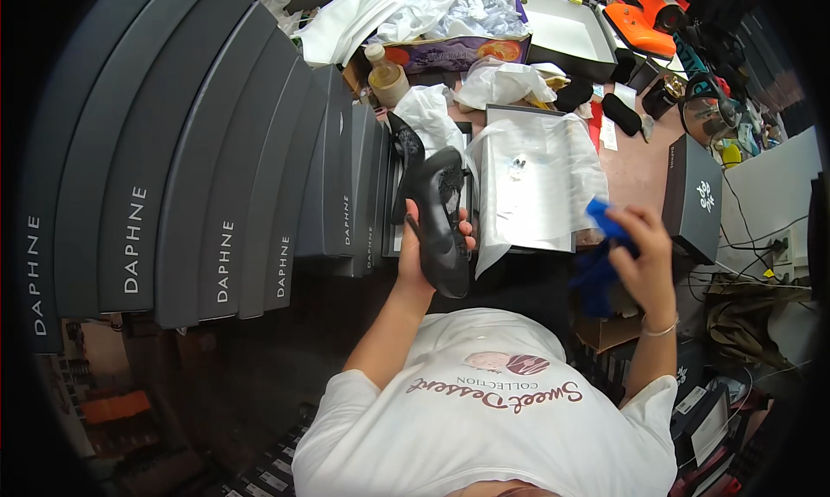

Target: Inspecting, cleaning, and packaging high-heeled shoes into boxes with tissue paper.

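My left hand (416, 253) is closed around a black high-heeled shoe (444, 259), toe pointing toward me and thin heel beside my thumb. Some dark crumpled stuffing shows inside its opening. Behind it, another black shoe (406, 143) lies against white tissue in an open box. To the right, my right hand (646, 253) grips a blue cloth (596, 277), which hangs from the fingers and is a little blurred. Between my hands is an open shoebox part (527, 190) lined with white tissue paper, with a small packet on it.
Tall stacks of dark grey shoeboxes (199, 177) stand at the left. A dark box (696, 199) sits at the right table edge. Farther back are a bottle (386, 80), a purple carton (454, 54) heaped with tissue, a white-lined tray (566, 35) and an orange tool (640, 32).
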The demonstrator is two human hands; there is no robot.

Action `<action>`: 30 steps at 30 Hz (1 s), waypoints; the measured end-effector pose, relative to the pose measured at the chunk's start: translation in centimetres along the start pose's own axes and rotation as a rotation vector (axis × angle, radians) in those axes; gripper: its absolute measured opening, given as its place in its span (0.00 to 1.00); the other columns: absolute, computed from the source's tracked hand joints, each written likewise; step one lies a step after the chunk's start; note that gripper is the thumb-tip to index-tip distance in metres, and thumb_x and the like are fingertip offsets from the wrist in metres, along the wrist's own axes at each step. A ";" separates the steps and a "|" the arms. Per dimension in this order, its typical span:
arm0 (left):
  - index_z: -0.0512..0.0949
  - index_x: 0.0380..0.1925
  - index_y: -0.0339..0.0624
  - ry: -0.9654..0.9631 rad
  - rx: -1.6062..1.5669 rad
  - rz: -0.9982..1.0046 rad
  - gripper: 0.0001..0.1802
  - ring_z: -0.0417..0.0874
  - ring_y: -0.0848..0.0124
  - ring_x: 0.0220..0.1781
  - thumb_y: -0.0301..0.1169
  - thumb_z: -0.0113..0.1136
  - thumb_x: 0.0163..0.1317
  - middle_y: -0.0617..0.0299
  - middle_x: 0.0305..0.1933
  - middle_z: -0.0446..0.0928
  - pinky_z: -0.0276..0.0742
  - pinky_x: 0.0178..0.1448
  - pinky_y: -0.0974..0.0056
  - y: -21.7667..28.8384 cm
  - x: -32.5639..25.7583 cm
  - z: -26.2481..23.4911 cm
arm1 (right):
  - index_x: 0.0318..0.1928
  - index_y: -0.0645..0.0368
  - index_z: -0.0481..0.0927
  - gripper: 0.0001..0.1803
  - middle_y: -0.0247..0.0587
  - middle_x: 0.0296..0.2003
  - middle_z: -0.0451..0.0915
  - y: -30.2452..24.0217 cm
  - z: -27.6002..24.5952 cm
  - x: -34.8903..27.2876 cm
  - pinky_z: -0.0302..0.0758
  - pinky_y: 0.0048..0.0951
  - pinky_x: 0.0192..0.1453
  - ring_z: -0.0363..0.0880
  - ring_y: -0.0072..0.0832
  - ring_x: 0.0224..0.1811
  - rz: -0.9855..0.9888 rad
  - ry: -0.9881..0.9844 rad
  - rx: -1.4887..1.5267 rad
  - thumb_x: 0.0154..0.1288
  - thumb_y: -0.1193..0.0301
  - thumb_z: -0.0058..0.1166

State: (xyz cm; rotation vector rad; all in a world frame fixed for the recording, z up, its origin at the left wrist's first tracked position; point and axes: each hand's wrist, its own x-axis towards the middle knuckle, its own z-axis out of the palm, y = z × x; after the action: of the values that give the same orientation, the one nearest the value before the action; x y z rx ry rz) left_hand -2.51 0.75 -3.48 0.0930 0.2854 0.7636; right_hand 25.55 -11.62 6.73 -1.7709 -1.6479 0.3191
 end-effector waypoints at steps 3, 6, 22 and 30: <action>0.71 0.51 0.39 0.010 -0.246 -0.054 0.37 0.77 0.62 0.37 0.64 0.44 0.64 0.51 0.41 0.74 0.81 0.41 0.60 -1.0 0.7 0.4 | 0.49 0.63 0.78 0.21 0.49 0.43 0.75 4.7 -1.3 3.8 0.74 0.32 0.50 0.77 0.42 0.44 -0.040 0.182 -0.113 0.50 0.79 0.53; 0.71 0.52 0.40 -0.030 -0.276 -0.091 0.36 0.76 0.63 0.38 0.63 0.44 0.64 0.50 0.43 0.73 0.80 0.41 0.60 -1.6 0.9 1.0 | 0.51 0.63 0.76 0.20 0.50 0.48 0.74 9.2 1.1 6.0 0.72 0.35 0.53 0.76 0.44 0.48 -0.041 0.245 -0.195 0.55 0.76 0.55; 0.39 0.72 0.39 0.092 1.060 0.629 0.41 0.67 0.67 0.63 0.19 0.51 0.64 0.50 0.64 0.63 0.65 0.66 0.63 -3.7 -0.9 2.3 | 0.72 0.50 0.49 0.34 0.40 0.59 0.71 -1.3 17.7 -1.0 0.72 0.38 0.61 0.73 0.30 0.59 0.763 -0.298 2.106 0.67 0.67 0.43; 0.47 0.71 0.37 0.056 1.620 0.609 0.36 0.79 0.57 0.54 0.19 0.43 0.63 0.39 0.58 0.71 0.72 0.58 0.63 -2.1 -2.5 0.8 | 0.67 0.62 0.61 0.33 0.38 0.53 0.74 -1.3 19.1 -3.9 0.77 0.22 0.44 0.74 0.21 0.51 0.520 -0.403 1.339 0.70 0.56 0.49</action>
State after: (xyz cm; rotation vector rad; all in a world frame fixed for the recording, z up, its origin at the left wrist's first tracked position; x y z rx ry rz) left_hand -2.59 -2.51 -2.53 1.7499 0.8980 0.9565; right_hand 12.40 -9.46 -7.50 -1.0037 -0.7012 1.6358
